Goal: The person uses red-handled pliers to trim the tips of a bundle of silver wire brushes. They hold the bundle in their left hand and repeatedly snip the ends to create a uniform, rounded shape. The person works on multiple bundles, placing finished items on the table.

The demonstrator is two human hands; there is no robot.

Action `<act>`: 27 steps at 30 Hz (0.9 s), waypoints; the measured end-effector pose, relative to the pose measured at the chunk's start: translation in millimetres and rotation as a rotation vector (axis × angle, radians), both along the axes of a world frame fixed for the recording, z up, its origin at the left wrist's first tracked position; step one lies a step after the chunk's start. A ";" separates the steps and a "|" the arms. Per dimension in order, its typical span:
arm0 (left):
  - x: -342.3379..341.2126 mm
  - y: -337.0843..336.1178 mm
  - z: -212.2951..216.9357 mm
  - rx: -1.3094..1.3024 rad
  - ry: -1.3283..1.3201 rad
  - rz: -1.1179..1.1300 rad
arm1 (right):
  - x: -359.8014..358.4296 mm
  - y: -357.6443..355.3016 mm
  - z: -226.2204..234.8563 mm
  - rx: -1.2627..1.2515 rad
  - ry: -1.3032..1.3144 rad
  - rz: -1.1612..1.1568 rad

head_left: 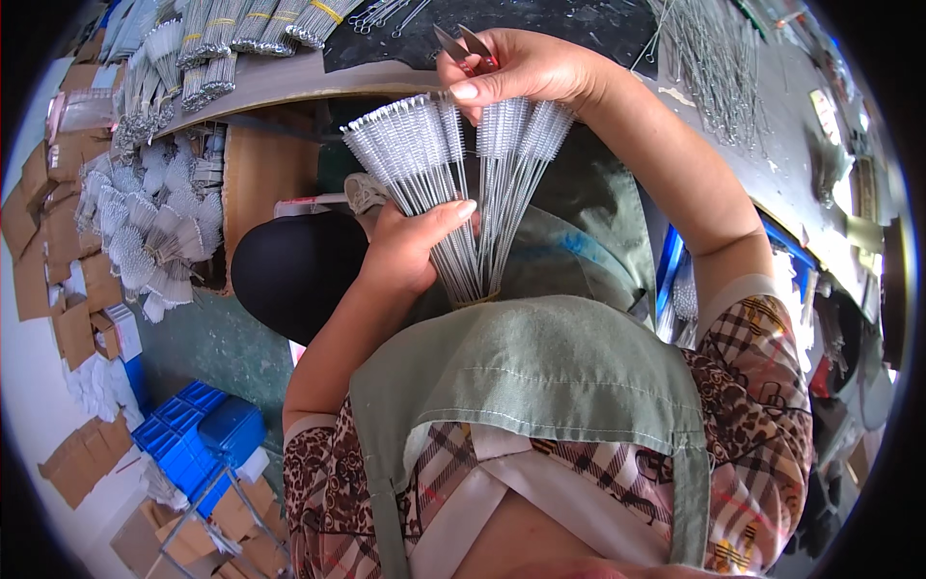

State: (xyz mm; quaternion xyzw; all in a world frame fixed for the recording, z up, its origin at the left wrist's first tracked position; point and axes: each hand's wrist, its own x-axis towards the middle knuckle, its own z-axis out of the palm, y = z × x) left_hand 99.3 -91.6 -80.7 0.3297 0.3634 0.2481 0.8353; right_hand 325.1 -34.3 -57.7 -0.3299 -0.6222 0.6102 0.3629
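Note:
My left hand [410, 241] is closed round a bundle of thin straw brushes [405, 150], with white bristles at the top and twisted wire stems below. The bundle fans apart into two groups, with a gap under my right hand. Its stems come together at a yellowish band near my apron [559, 338]. My right hand [531, 68] grips small scissors [463, 48] with dark blades and red handles, blades pointing up and left. Some of its fingers are hidden behind the bristle tips of the brushes, so their exact contact cannot be made out.
Banded bundles of brushes [217, 39] lie along the table's far left edge. Loose looped wires [709, 68] spread over the right side. At left, a pile of brush bundles [159, 217] sits beside a wooden panel [265, 183]. Blue crates [198, 434] and cardboard lie lower left.

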 end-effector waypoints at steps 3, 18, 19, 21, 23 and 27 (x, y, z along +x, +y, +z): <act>-0.2 -0.5 1.6 -0.004 0.009 0.026 | -3.7 -6.8 8.6 -0.003 -0.001 -0.062; 3.9 3.4 1.7 -0.028 -0.147 0.012 | 0.0 1.7 7.4 0.094 -0.128 -0.028; 4.3 3.3 2.8 -0.052 -0.201 0.022 | -7.1 -6.5 10.8 0.019 0.015 -0.069; -1.4 6.9 -4.2 -0.130 -0.285 -0.030 | -1.7 -4.7 10.1 -0.011 0.043 -0.004; -1.8 10.0 -3.7 -0.151 -0.255 -0.059 | 3.0 -1.1 4.8 -0.044 0.111 0.080; 2.3 10.0 2.4 -0.089 -0.162 -0.069 | -4.6 -6.4 7.8 -0.026 -0.001 -0.112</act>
